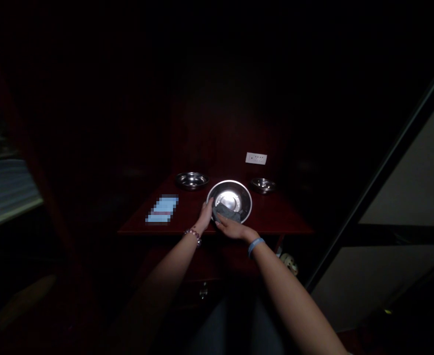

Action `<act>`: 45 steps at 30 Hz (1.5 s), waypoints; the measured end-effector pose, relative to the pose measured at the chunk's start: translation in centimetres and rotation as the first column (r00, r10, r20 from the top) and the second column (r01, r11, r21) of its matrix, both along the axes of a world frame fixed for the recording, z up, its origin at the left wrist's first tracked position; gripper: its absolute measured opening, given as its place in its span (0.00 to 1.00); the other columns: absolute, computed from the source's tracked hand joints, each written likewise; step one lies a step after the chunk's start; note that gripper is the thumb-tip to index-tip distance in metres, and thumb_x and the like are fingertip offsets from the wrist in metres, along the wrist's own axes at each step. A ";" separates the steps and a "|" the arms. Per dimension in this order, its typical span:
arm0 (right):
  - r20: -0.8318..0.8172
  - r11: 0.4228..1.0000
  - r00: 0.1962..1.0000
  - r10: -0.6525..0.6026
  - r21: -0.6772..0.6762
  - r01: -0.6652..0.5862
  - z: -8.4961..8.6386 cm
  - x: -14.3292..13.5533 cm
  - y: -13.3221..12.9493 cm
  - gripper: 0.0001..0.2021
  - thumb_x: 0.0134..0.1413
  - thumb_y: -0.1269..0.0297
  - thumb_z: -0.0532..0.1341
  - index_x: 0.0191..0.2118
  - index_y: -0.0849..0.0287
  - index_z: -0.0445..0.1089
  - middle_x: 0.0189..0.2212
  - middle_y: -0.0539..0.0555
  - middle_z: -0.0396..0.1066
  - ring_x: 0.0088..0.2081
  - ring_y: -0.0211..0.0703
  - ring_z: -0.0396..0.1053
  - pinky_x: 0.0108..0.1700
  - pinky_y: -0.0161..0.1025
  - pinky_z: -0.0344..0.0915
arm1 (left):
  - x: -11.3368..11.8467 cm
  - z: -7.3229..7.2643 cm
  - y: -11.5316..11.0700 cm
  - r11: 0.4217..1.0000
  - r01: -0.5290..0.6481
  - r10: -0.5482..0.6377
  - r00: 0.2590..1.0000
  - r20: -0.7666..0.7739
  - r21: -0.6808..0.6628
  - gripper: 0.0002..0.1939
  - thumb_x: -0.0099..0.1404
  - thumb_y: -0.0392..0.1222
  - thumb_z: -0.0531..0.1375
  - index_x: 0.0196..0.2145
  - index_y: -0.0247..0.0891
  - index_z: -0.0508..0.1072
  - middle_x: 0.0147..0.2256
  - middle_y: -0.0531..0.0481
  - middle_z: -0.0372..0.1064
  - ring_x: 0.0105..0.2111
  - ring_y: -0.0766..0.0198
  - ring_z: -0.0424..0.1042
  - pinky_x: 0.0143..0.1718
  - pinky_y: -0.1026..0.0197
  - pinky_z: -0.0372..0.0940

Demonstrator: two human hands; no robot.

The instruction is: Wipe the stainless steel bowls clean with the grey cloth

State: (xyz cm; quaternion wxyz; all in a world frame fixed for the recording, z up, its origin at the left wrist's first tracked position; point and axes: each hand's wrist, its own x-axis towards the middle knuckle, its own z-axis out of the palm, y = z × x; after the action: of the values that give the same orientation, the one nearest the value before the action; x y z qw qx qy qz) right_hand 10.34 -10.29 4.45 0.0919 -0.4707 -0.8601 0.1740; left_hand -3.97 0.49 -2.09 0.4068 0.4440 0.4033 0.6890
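Observation:
A shiny metal bowl (244, 197) is tilted toward me at the front of the dark red tabletop (276, 217). My left hand (204, 215) grips its left rim, thumb over the edge. Against the bowl's inner lower side lies a grey cloth (227, 212), and my right hand (234, 228) presses on it with the fingers bent over the cloth. The fingers of my right hand are partly hidden by the cloth. Whether the bowl's base touches the tabletop cannot be seen.
Another metal bowl (192, 181) stands at the back left, and a smaller metal bowl (263, 185) at the back right. A blurred-out bright rectangle (162, 209) lies on the left. A white socket plate (256, 158) is on the back wall. Below is a drawer knob (203, 291).

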 end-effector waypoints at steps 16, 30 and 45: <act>0.302 0.924 0.878 -0.371 0.211 0.318 1.6 -0.3 -1.5 0.21 0.66 0.65 0.53 0.59 0.62 0.74 0.60 0.67 0.71 0.64 0.56 0.67 0.67 0.53 0.56 | 0.5 2.3 -2.5 0.993 -0.060 0.062 0.998 0.015 -0.100 0.15 0.64 0.50 0.60 0.36 0.34 0.78 0.36 0.41 0.79 0.39 0.53 0.77 0.45 0.53 0.71; 0.190 0.961 0.949 -0.253 0.165 0.223 1.6 2.5 -0.1 0.20 0.68 0.59 0.54 0.60 0.54 0.73 0.56 0.59 0.76 0.59 0.53 0.72 0.63 0.49 0.63 | 0.4 1.7 -1.5 0.995 -0.071 0.076 0.995 0.059 -0.074 0.15 0.61 0.50 0.61 0.36 0.34 0.78 0.35 0.42 0.79 0.39 0.52 0.78 0.48 0.51 0.70; -0.513 0.963 0.818 -0.261 -0.084 0.254 -1.6 -3.4 -0.1 0.17 0.68 0.60 0.53 0.55 0.53 0.74 0.54 0.55 0.77 0.60 0.49 0.70 0.65 0.50 0.61 | 0.3 1.9 -1.7 0.992 -0.118 0.123 0.986 0.117 -0.047 0.14 0.63 0.47 0.61 0.39 0.35 0.78 0.43 0.40 0.79 0.47 0.52 0.77 0.56 0.49 0.68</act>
State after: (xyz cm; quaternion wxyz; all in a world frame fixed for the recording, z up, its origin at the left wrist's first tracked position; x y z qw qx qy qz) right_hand 6.96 -10.37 2.83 0.3402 -0.5185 -0.7306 0.2856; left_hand -3.66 -1.17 -0.20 0.3965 0.3686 0.4180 0.7295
